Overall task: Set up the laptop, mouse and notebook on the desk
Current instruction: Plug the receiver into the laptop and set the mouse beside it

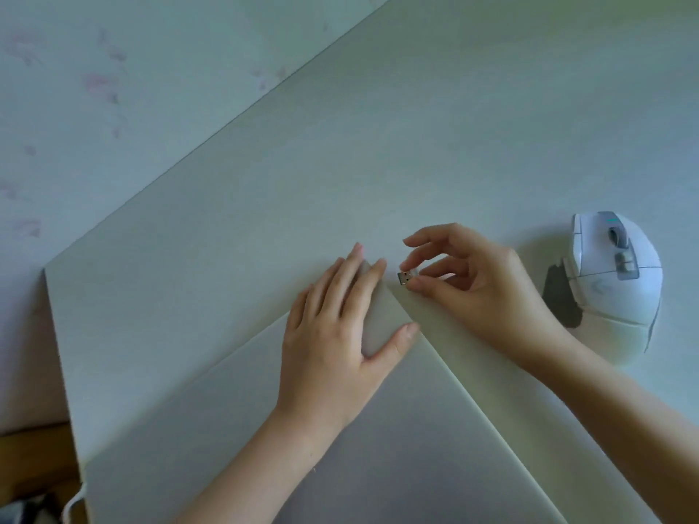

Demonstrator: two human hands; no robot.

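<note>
A pale, closed laptop (378, 448) lies on the white desk (416, 145), one corner pointing away from me. My left hand (340, 334) rests flat on that far corner, fingers spread. My right hand (472, 281) pinches a small USB receiver (406, 277) between thumb and fingers, its metal plug pointing at the laptop's corner edge, just short of it. A white wireless mouse (616, 285) sits on the desk to the right of my right hand. No notebook is in view.
The desk's left edge (60, 353) drops off to a wooden floor (34, 459) at the lower left, where a white cord (73, 503) shows. A pale wall (113, 70) with faint pink marks runs along the desk's far side.
</note>
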